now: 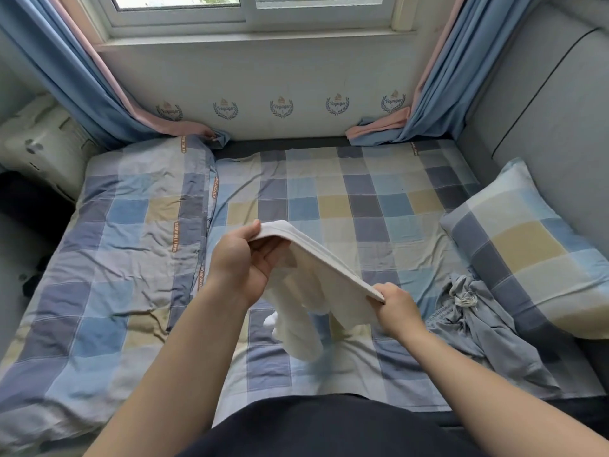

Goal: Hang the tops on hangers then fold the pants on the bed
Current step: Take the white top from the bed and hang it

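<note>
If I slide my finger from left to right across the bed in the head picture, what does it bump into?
Checked quilt → left hand → white pants, gripped at the waistband by both hands → right hand → crumpled grey-blue garment → checked pillow.

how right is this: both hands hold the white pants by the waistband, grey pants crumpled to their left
Wrong side: the head view shows the grey pants crumpled to the right of the white pants. The left hand and right hand do hold the waistband.
</note>
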`<state>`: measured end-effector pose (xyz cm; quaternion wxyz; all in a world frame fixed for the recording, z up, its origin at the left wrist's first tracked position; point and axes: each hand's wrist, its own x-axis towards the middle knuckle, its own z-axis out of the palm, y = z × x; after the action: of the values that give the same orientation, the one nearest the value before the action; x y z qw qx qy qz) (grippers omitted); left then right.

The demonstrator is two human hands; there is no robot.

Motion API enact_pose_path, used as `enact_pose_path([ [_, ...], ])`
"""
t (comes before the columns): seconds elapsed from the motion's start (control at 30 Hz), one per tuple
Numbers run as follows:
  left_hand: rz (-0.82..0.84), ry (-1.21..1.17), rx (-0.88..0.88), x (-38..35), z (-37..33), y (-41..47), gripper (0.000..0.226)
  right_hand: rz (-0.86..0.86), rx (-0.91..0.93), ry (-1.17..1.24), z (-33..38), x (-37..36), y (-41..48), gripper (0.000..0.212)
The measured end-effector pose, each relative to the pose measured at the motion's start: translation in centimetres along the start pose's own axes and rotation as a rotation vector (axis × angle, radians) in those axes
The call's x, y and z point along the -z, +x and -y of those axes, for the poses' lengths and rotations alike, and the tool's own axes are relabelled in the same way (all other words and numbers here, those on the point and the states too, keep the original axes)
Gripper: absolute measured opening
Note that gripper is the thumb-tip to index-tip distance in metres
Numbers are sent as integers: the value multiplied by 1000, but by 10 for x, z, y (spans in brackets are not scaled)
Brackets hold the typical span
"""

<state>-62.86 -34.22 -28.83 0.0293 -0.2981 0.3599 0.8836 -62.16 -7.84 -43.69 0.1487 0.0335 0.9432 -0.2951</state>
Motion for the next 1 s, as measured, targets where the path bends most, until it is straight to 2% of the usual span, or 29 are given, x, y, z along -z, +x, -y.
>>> enact_pose_path([
  [0.07,-25,-10,-36,3,0,5,19,-26,-79,38,-9,8,1,20],
  [0.17,-78,67,-67,8,6,15,21,-87,-54,188,3,24,5,15],
  [0.23,-46,273,-47,13,16,20,23,-89,15,287,24,36,9,15],
  [0.3,73,593,2,18,27,21,24,-72,70,383,48,46,10,13],
  [0.33,146,765,16,21,33,19,32,-68,91,447,60,50,9,12],
  [0.4,304,1033,2,27,48,14,67,-49,110,571,80,54,4,11],
  [0.47,437,1169,-86,28,64,9,100,-5,116,668,97,56,-4,11],
  [0.5,493,1215,-159,27,72,9,104,25,121,712,103,57,-8,10],
  [0.57,542,1246,-284,26,84,10,95,91,133,792,113,60,-16,10],
  [0.7,323,1176,-435,24,93,14,41,175,193,874,121,71,-21,11],
  [0.83,241,1048,-467,18,86,17,26,190,259,885,107,79,-19,21],
  [0.9,226,964,-451,16,83,18,17,176,252,806,90,79,-16,27],
  [1.0,188,838,-419,11,78,20,17,340,162,620,60,64,-16,45],
])
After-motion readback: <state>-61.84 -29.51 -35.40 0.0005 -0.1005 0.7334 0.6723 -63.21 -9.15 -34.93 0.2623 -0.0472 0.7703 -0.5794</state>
